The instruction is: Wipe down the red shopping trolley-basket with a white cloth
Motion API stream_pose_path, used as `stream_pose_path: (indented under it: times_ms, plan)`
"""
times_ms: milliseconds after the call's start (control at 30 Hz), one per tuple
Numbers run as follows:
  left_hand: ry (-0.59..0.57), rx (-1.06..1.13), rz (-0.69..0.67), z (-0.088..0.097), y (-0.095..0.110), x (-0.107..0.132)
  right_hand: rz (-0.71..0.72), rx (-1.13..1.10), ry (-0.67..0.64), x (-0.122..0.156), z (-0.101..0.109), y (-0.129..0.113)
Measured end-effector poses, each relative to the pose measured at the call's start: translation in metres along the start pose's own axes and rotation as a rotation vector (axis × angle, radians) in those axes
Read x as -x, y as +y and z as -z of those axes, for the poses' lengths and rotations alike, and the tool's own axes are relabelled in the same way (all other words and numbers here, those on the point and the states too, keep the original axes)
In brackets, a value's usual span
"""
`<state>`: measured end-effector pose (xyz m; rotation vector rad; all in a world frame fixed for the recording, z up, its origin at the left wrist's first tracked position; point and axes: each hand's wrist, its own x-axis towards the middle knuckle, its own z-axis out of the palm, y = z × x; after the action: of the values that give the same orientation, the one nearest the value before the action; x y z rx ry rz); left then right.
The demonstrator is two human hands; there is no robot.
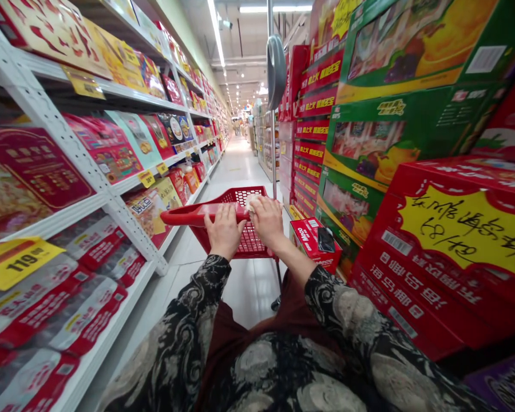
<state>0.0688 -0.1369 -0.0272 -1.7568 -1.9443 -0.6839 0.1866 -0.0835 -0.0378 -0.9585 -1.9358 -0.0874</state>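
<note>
We find the left hand (pixel 224 232) and right hand (pixel 268 223) curled closely over the red plastic handle (pixel 189 214) of a mesh shopping cart (pixel 242 196) in the aisle (pixel 236 171); the handle appears stiff, smooth and light, with firm hold along its bar.

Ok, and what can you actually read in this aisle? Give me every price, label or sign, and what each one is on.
"119" on the yellow price tag.
"68/" plus one unclear handwritten Chinese character, on the yellow sign.
Printed Chinese on the red boxes: too slanted to read reliably.
Small yellow shelf tags: too small to read.
</note>
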Motion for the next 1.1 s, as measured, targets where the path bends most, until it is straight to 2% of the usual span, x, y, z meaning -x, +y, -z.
stream_pose_path:
  times_ms: [100, 167, 267, 367, 467, 633, 833, 933, 1000, 1100]
  plan:
    - [0.011, 0.012, 0.000, 0.000, 0.005, 0.000, 0.077, -0.001, -0.018, 0.006, -0.004, -0.008]
    - [0.015, 0.024, -0.026, 0.001, 0.000, -0.001, 0.129, -0.011, -0.034, 0.009, -0.002, -0.003]
    - [0.019, 0.027, 0.013, 0.004, -0.021, -0.005, 0.157, -0.024, -0.024, 0.013, 0.004, 0.012]
    - [-0.024, 0.002, 0.088, 0.006, -0.044, -0.009, 0.115, -0.021, 0.033, 0.013, 0.007, 0.021]
    - [-0.067, -0.015, 0.080, 0.006, -0.053, -0.011, 0.085, -0.005, 0.029, 0.009, 0.004, 0.021]
    - [-0.057, -0.013, 0.129, -0.001, -0.044, -0.021, 0.087, 0.034, -0.067, -0.008, 0.000, 0.028]
    - [-0.031, 0.012, 0.167, -0.023, -0.035, -0.041, 0.046, 0.013, -0.030, -0.029, -0.007, 0.047]
    - [-0.039, 0.026, 0.178, -0.028, -0.029, -0.048, 0.008, 0.008, -0.012, -0.034, -0.012, 0.051]
    - [-0.052, 0.065, 0.107, -0.027, -0.021, -0.054, -0.025, 0.007, -0.018, -0.036, -0.017, 0.051]
    - [-0.138, 0.190, -0.126, -0.025, -0.004, -0.068, -0.062, -0.033, -0.039, -0.037, -0.021, 0.048]
